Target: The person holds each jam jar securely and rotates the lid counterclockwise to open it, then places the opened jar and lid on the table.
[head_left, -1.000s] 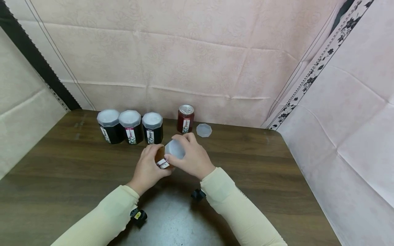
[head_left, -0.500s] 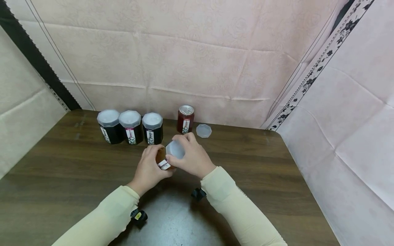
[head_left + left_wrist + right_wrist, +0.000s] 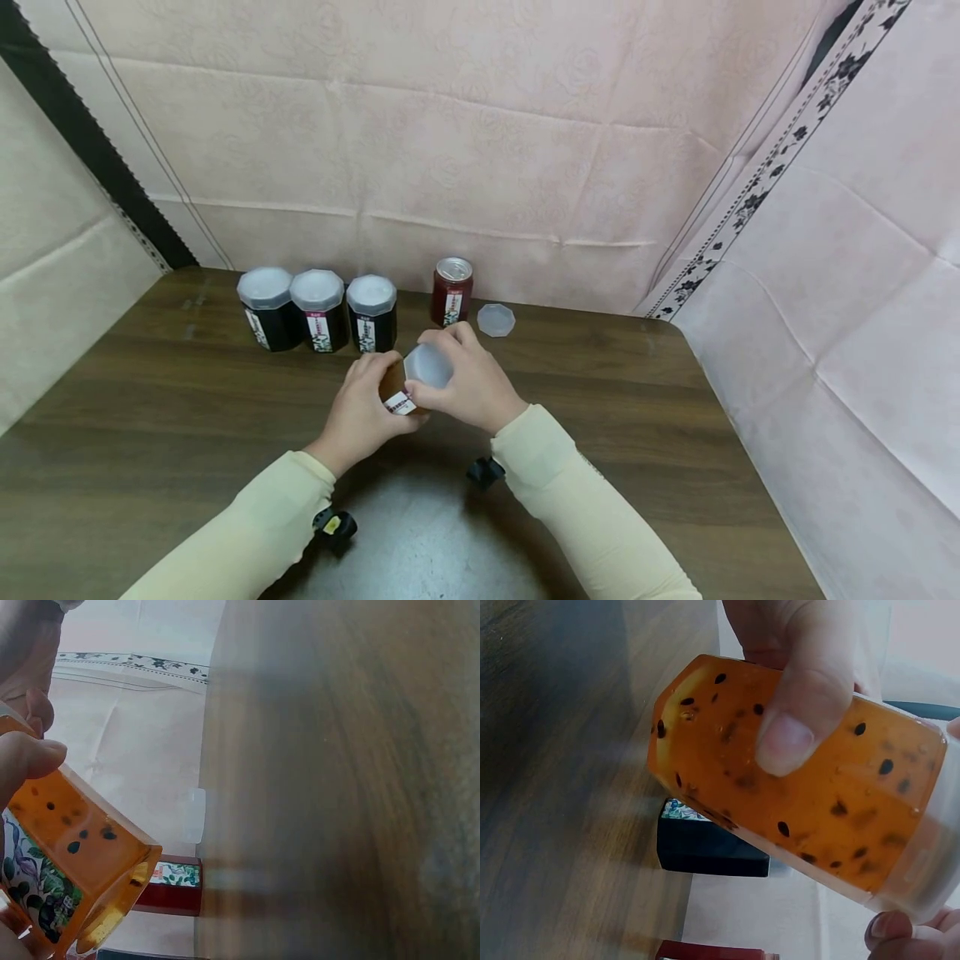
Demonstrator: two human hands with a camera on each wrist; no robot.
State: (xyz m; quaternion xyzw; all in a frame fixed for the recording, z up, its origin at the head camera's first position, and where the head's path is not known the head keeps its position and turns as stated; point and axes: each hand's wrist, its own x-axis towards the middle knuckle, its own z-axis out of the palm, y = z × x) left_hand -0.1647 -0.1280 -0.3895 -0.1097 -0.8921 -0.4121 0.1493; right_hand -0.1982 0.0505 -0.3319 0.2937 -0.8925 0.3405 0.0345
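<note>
Jar (image 3: 395, 390) of orange jam sits tilted above the table (image 3: 150, 417), gripped round its body by my left hand (image 3: 360, 417). My right hand (image 3: 465, 387) curls over its white lid (image 3: 427, 365). Behind stand three dark jars (image 3: 318, 310).

Five jars in all are showing. Three dark jars, each wearing a pale lid, are standing in a row along the table's (image 3: 150, 400) far edge: the first dark jar (image 3: 266, 308), the second dark jar (image 3: 318, 311) and the third dark jar (image 3: 372, 312). One red jar (image 3: 452, 291) is standing uncapped at that same far edge, and one loose lid (image 3: 496, 320) is lying just beside it. One orange jar (image 3: 395, 390) is being held tilted above the table's middle, carrying one lid (image 3: 428, 366). Two hands are gripping it: one left hand (image 3: 358, 412) and one right hand (image 3: 468, 383).
</note>
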